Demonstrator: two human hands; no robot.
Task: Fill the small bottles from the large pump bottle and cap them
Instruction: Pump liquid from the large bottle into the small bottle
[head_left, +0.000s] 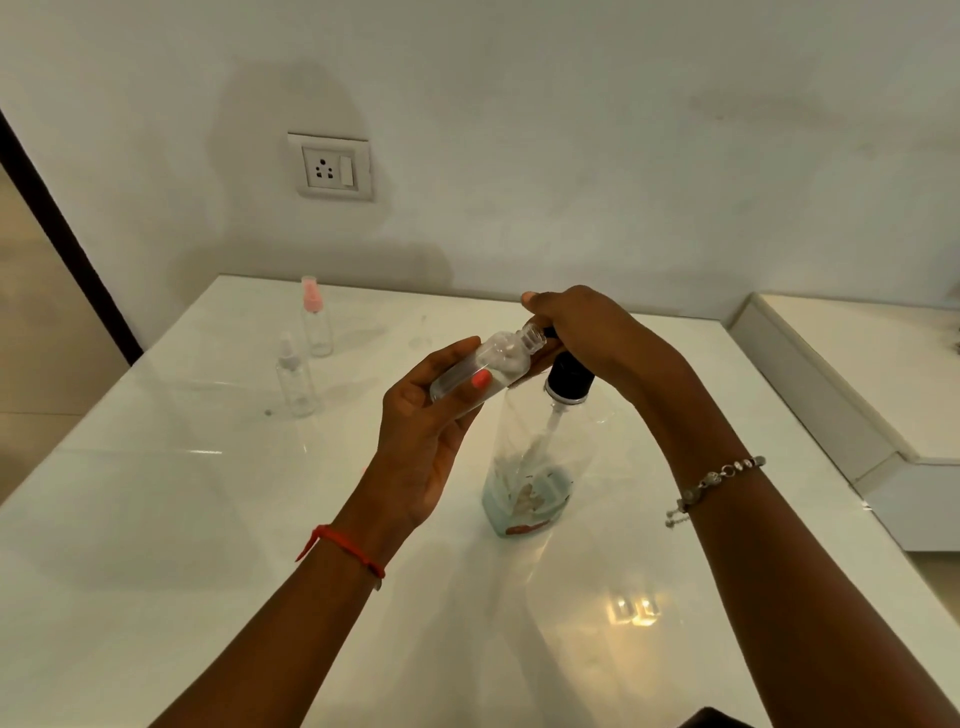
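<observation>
- Left hand (421, 441) is wrapped round the small bottle (483, 371), with the thumb across its clear body. It holds the bottle tilted above the table (208, 519), open neck right up at the pump.
- And the other?
- Right hand (587, 332) sits on top of the large pump bottle (535, 457), fingers curled down over the pump head (569, 382). The nozzle is hidden under them. That bottle stands upright on the table, just beside the left hand.
- How will the little one handle?
- Light, I'd say. It looks like thin clear plastic, smooth, and likely slick if liquid runs down it. Grip it mid-body without squeezing hard, and leave the neck free for a cap.
- The big one?
- Only a shallow pale blue layer shows at the bottom, so it is probably light and easy to upset. Press straight down, or it may tip or skid on the glossy top.
- Is the small one full?
- Cannot tell. Something whitish shows near its shoulder, but no clear level.
- Others?
- Two stand capped, well apart at the far left: a pink-topped bottle (317, 322) and, nearer, a clear-topped bottle (296, 382).
</observation>
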